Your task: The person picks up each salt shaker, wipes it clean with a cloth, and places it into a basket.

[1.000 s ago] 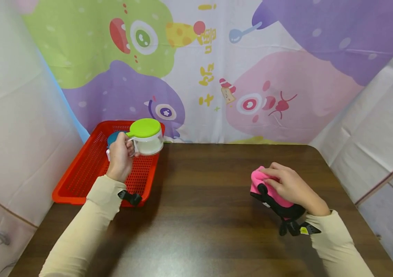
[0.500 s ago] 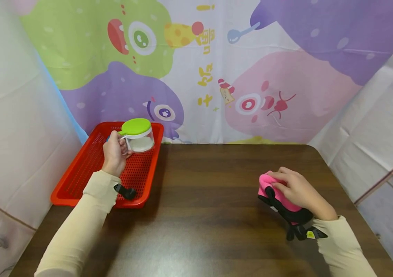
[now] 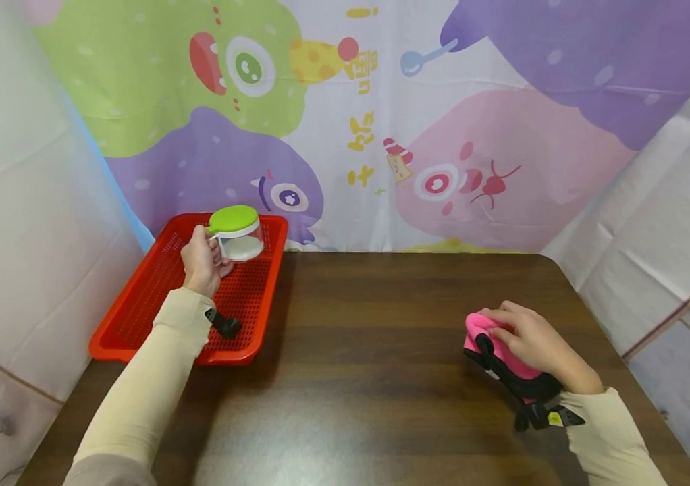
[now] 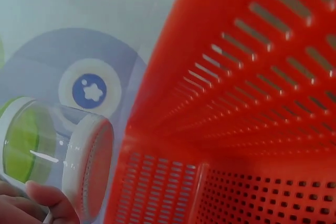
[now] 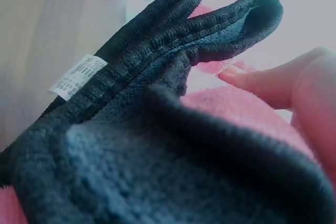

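My left hand grips the handle of a clear seasoning jar with a bright green lid and something white at its bottom. It is held upright over the far end of the red basket. Part of the jar and my curled fingers show in the left wrist view, beside the basket wall. On the right, my right hand pinches a folded pink cloth with black edging. The right wrist view shows the cloth's dark underside, a loop and a white label.
The brown wooden table spans the space between both hands. A cartoon-printed curtain hangs along its back edge, and pale fabric hangs at both sides. The basket stands at the table's far left, its perforated walls raised.
My left hand has carried the jar left, further over the basket. My right hand has moved the pink cloth right and nearer to me. A blue-lidded item behind my left hand has dropped from sight.
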`<state>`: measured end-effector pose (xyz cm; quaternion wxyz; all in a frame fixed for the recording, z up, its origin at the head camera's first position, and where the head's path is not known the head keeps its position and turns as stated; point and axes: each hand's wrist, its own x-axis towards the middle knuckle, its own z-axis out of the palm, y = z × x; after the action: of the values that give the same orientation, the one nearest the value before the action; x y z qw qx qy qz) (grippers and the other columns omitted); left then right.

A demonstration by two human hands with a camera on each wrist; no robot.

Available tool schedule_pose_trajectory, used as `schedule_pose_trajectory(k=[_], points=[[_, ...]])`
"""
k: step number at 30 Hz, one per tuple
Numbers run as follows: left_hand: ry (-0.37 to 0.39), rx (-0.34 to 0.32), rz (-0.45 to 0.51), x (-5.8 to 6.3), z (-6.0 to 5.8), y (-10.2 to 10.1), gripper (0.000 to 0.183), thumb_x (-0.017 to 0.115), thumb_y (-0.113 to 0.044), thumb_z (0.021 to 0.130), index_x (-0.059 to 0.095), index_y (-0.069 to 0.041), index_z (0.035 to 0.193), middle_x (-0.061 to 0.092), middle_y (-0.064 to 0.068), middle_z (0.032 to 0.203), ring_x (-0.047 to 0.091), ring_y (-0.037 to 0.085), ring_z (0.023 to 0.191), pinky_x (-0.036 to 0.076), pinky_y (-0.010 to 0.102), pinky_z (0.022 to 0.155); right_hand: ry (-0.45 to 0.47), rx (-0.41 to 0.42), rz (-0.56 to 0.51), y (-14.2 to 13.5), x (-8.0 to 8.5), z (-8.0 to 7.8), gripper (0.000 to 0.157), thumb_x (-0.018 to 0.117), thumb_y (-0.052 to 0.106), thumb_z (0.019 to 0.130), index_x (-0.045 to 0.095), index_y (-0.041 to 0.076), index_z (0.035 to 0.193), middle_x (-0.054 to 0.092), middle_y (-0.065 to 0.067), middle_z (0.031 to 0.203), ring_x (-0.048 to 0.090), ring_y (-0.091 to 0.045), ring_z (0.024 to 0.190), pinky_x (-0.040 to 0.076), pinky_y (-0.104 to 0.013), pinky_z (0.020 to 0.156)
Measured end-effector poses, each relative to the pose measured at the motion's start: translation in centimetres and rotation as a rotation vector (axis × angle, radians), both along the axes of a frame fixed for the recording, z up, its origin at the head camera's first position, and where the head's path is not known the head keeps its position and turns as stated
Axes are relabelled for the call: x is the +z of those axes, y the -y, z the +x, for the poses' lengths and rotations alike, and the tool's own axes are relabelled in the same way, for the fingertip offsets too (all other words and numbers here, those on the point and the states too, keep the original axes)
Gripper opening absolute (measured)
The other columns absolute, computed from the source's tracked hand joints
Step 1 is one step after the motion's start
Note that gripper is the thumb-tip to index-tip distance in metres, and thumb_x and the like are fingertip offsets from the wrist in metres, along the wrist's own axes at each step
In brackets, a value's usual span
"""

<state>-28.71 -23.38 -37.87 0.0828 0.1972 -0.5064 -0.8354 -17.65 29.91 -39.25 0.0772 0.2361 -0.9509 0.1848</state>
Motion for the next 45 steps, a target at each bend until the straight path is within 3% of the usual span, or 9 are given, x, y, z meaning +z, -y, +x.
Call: schedule_pose_trajectory(k=[7, 14, 32, 45], points=[[0.028, 0.005, 0.020, -0.3, -0.9, 0.5, 0.037, 0.039, -0.024, 0.092, 0.035, -0.015, 0.056, 0.029, -0.006, 0.045, 0.022, 0.012, 0.046, 0.032, 0.025, 0.041, -0.044, 0.011, 0.022, -0.8, -0.7, 0.2, 0.031, 0.069, 0.002, 0.081, 0.070, 0.001, 0.112, 0.047, 0.007, 0.076, 0.039, -0.006, 0.067, 0.034, -0.024, 0.063], [0.024, 0.038, 0.043, -0.6, -1.9, 1.0, 0.037, 0.041, -0.022, 0.091, 0.036, -0.014, 0.055, 0.030, -0.007, 0.044, 0.022, 0.011, 0.044, 0.032, 0.024, 0.040, -0.001, -0.008, 0.016, -1.2, -0.9, 0.3, 0.030, 0.068, 0.003, 0.082, 0.070, 0.002, 0.113, 0.046, 0.006, 0.076, 0.038, -0.005, 0.066, 0.032, -0.024, 0.060], [0.052, -0.076, 0.110, -0.5, -2.3, 1.3, 0.040, 0.038, -0.022, 0.093, 0.034, -0.014, 0.054, 0.029, -0.005, 0.044, 0.018, 0.014, 0.049, 0.030, 0.026, 0.041, 0.075, -0.044, 0.043, -1.8, -2.0, 0.2, 0.029, 0.068, 0.005, 0.084, 0.070, 0.003, 0.113, 0.049, 0.005, 0.077, 0.041, -0.008, 0.069, 0.034, -0.025, 0.063], [0.109, -0.027, 0.053, -1.1, -2.9, 0.3, 0.037, 0.039, -0.021, 0.091, 0.035, -0.015, 0.054, 0.030, -0.006, 0.044, 0.023, 0.011, 0.043, 0.030, 0.025, 0.043, 0.101, -0.022, 0.076, -2.5, -2.7, -0.1, 0.029, 0.068, 0.006, 0.084, 0.070, 0.001, 0.112, 0.048, 0.004, 0.075, 0.039, -0.008, 0.065, 0.033, -0.025, 0.062]])
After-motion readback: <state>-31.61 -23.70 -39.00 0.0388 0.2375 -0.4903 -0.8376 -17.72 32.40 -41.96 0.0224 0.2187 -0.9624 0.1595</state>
